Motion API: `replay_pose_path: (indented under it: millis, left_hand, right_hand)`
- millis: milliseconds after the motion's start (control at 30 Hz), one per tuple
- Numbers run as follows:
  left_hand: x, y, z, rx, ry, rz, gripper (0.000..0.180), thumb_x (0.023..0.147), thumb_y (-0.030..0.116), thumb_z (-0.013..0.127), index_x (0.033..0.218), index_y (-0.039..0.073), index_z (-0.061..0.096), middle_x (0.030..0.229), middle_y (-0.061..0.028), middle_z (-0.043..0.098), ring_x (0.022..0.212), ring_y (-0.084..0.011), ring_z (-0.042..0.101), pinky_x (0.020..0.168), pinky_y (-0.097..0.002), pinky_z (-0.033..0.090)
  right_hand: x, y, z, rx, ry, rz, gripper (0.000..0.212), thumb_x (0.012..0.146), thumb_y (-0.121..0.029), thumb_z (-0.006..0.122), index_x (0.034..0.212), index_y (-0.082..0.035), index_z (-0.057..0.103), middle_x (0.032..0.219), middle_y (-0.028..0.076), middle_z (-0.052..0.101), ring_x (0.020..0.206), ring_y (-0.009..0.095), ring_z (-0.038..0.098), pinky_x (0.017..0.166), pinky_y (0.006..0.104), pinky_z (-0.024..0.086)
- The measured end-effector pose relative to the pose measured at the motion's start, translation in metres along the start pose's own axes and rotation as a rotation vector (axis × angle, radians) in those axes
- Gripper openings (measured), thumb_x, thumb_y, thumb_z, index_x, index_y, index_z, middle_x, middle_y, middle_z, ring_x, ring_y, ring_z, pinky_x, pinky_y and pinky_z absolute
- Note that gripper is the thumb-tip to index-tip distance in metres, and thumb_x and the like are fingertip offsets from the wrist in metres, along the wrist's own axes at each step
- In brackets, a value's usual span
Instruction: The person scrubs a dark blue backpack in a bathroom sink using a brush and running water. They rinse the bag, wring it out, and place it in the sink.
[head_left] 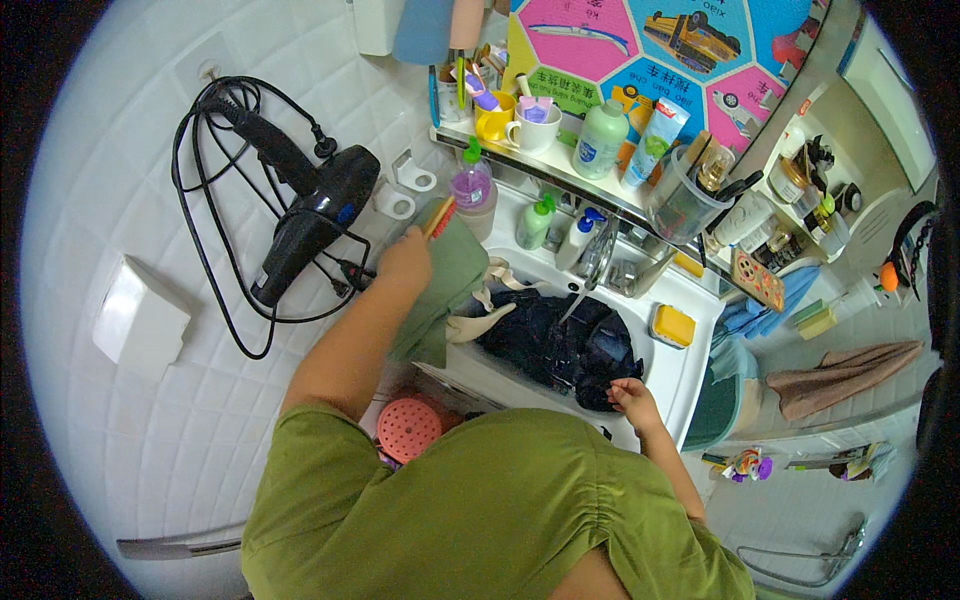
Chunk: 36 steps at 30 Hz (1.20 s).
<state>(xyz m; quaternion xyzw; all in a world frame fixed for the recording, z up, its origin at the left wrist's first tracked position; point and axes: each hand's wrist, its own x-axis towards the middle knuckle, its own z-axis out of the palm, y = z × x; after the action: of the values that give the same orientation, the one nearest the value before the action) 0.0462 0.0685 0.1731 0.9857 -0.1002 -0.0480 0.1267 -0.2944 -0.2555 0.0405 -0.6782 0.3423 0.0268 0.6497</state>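
Note:
At the left of the washbasin [685,385], my left hand [405,260] is closed around a scrubbing brush [441,217] with a yellowish back and red bristles. Beneath that hand hangs a green towel [440,290]. Dark wet-looking clothing [560,345] lies bunched in the basin under the metal tap [598,255]. My right hand [634,402] pinches its near right edge, fingers closed. Pale straps or strips of cloth [480,325] lie over the basin's left side. Part of the basin's near rim is hidden by my green shirt.
Pump bottles [536,222] stand behind the basin, and a yellow soap bar [673,326] in a dish sits on its right rim. A black hair dryer [315,220] with looped cord hangs on the left wall. Cups and bottles [600,140] crowd the shelf above.

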Motion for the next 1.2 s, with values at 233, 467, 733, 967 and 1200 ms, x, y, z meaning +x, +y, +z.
replay_pose_path:
  millis: [233, 467, 733, 967, 1200]
  left_hand:
    - [0.029, -0.022, -0.016, -0.238, 0.230, 0.031, 0.035, 0.082, 0.014, 0.062, 0.111, 0.005, 0.046, 0.104, -0.0212, 0.059, 0.096, -0.0411, 0.058, 0.082, -0.0475, 0.046]
    - [0.098, -0.043, -0.002, 0.122, 0.407, 0.234, 0.022, 0.084, 0.011, 0.054, 0.105, 0.007, 0.057, 0.106, -0.0158, 0.054, 0.099, -0.0360, 0.055, 0.081, -0.0443, 0.046]
    - [0.089, -0.020, 0.001, 0.593, 0.415, 0.264, 0.020, 0.086, 0.015, 0.048, 0.100, 0.008, 0.061, 0.105, -0.0089, 0.052, 0.106, -0.0264, 0.045, 0.089, -0.0407, 0.039]
    - [0.066, 0.001, 0.010, 0.368, 0.904, 0.488, 0.024, 0.082, 0.009, 0.052, 0.104, 0.006, 0.061, 0.109, -0.0120, 0.053, 0.105, -0.0295, 0.049, 0.083, -0.0433, 0.040]
    - [-0.006, 0.068, 0.091, -0.200, -0.243, 0.861, 0.043, 0.072, 0.006, 0.063, 0.114, 0.002, 0.056, 0.124, -0.0213, 0.050, 0.115, -0.0413, 0.045, 0.096, -0.0483, 0.037]
  right_hand:
    - [0.001, 0.003, 0.004, 0.013, -0.001, 0.015, 0.016, 0.089, -0.014, 0.060, 0.102, -0.004, 0.058, 0.087, 0.003, 0.064, 0.075, 0.012, 0.058, 0.066, 0.0244, 0.046]
    - [-0.005, 0.001, 0.007, 0.035, -0.002, -0.020, 0.017, 0.088, -0.011, 0.060, 0.102, -0.002, 0.057, 0.086, 0.003, 0.063, 0.076, 0.011, 0.057, 0.067, 0.0244, 0.045]
    - [-0.011, 0.036, -0.009, 0.049, 0.076, -0.028, 0.017, 0.087, -0.009, 0.062, 0.101, -0.001, 0.057, 0.086, 0.004, 0.062, 0.077, 0.012, 0.055, 0.070, 0.0248, 0.046]
    - [-0.007, 0.056, -0.018, -0.152, 0.226, -0.036, 0.017, 0.085, -0.005, 0.062, 0.100, 0.001, 0.057, 0.090, 0.007, 0.064, 0.083, 0.015, 0.060, 0.077, 0.0264, 0.048]
    - [-0.014, 0.072, -0.030, -0.580, 0.374, -0.084, 0.007, 0.079, -0.008, 0.064, 0.085, -0.004, 0.064, 0.086, 0.018, 0.062, 0.079, 0.035, 0.059, 0.075, 0.0388, 0.048]
